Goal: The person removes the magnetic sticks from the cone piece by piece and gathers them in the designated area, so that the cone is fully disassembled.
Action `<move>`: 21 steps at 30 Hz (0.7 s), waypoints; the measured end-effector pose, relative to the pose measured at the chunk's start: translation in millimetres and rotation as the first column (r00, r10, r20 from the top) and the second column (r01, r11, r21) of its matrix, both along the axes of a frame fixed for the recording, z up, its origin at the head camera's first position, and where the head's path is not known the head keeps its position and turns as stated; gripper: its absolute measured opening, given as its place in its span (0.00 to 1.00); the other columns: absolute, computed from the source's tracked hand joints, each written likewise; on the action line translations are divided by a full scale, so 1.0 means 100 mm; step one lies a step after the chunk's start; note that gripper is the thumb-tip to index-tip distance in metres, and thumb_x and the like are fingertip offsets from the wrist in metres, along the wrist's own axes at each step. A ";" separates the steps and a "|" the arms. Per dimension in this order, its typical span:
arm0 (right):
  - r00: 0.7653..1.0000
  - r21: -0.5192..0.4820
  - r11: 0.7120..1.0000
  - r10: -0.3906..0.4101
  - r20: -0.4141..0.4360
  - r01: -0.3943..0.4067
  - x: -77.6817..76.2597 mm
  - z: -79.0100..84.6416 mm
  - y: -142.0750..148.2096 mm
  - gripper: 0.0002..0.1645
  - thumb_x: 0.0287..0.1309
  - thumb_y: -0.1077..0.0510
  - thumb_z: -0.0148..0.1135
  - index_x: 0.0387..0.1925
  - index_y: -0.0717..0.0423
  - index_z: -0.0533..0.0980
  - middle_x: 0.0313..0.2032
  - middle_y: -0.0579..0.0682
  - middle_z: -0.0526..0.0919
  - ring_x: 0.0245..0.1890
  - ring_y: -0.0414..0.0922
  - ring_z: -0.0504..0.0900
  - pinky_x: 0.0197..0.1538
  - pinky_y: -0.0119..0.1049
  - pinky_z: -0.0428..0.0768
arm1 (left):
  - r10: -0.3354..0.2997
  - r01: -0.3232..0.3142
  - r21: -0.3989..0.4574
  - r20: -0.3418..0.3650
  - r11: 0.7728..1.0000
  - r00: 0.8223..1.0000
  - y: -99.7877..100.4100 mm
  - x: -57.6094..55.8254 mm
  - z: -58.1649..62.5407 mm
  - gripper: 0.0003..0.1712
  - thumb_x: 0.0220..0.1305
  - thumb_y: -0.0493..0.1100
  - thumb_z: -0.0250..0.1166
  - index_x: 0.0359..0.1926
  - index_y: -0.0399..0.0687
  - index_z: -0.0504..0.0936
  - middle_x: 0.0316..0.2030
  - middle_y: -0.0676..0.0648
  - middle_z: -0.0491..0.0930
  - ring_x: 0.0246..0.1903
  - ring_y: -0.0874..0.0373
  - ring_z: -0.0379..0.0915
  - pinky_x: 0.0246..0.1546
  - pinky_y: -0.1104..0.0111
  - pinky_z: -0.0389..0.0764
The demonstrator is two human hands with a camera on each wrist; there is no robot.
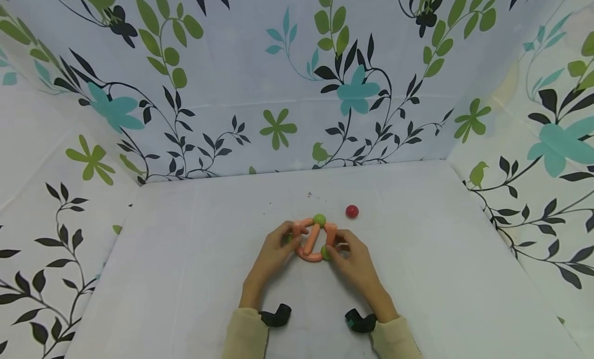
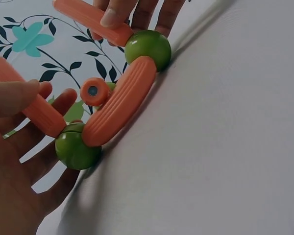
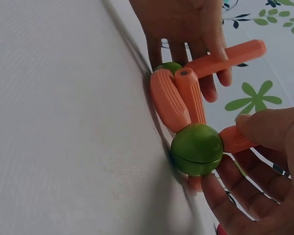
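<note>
In the head view, orange sticks joined by green balls form a ring on the white table. My left hand [image 1: 274, 249] pinches an upright orange stick [image 2: 29, 100] set on the left green ball [image 2: 78, 147]. My right hand [image 1: 356, 260] pinches another upright stick [image 3: 236, 140], with its fingers by the right green ball [image 3: 197, 149]. A curved orange stick [image 2: 121, 102] links these two balls at the front. The far green ball [image 1: 319, 219] sits at the back of the ring. One straight stick [image 1: 311, 239] slants from it into the middle, its near end showing a grey tip.
A red ball [image 1: 352, 211] lies on the table [image 1: 209, 266], behind and right of the ring. Leaf-patterned cloth [image 1: 297, 91] stands behind and at both sides. Black wrist cameras [image 1: 277, 316] are worn on both wrists.
</note>
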State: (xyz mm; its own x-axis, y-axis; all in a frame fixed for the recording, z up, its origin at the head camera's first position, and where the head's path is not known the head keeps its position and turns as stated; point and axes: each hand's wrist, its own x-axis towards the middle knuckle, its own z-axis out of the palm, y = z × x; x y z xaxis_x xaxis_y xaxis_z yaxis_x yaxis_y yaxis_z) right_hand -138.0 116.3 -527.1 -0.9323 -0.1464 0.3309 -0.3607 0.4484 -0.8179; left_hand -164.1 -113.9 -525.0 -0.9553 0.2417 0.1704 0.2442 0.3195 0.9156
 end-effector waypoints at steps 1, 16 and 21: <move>1.000 -0.003 1.000 0.001 0.006 -0.001 0.00 0.00 0.01 0.20 0.60 0.66 0.73 0.53 0.58 0.78 0.47 0.52 0.87 0.46 0.47 0.85 0.49 0.44 0.88 | 0.002 -0.002 0.008 -0.003 1.000 1.000 0.00 0.01 0.00 0.07 0.75 0.40 0.64 0.51 0.48 0.80 0.52 0.50 0.87 0.63 0.51 0.78 0.67 0.47 0.74; 0.997 -0.042 0.999 0.013 0.075 -0.010 0.02 -0.04 0.07 0.16 0.64 0.63 0.71 0.50 0.57 0.75 0.45 0.51 0.85 0.49 0.50 0.86 0.51 0.42 0.88 | 0.192 -0.197 -0.080 -0.071 0.977 0.979 0.04 0.16 -0.03 0.22 0.70 0.40 0.68 0.62 0.46 0.79 0.60 0.42 0.82 0.63 0.44 0.76 0.65 0.46 0.76; 0.995 -0.066 0.998 0.024 0.100 -0.017 0.04 0.02 0.09 0.13 0.69 0.59 0.67 0.51 0.56 0.75 0.47 0.51 0.86 0.52 0.48 0.85 0.54 0.41 0.87 | 0.305 -0.310 -0.042 -0.089 0.950 0.948 0.03 0.31 0.04 0.34 0.63 0.33 0.69 0.70 0.47 0.72 0.63 0.45 0.80 0.63 0.47 0.73 0.61 0.47 0.77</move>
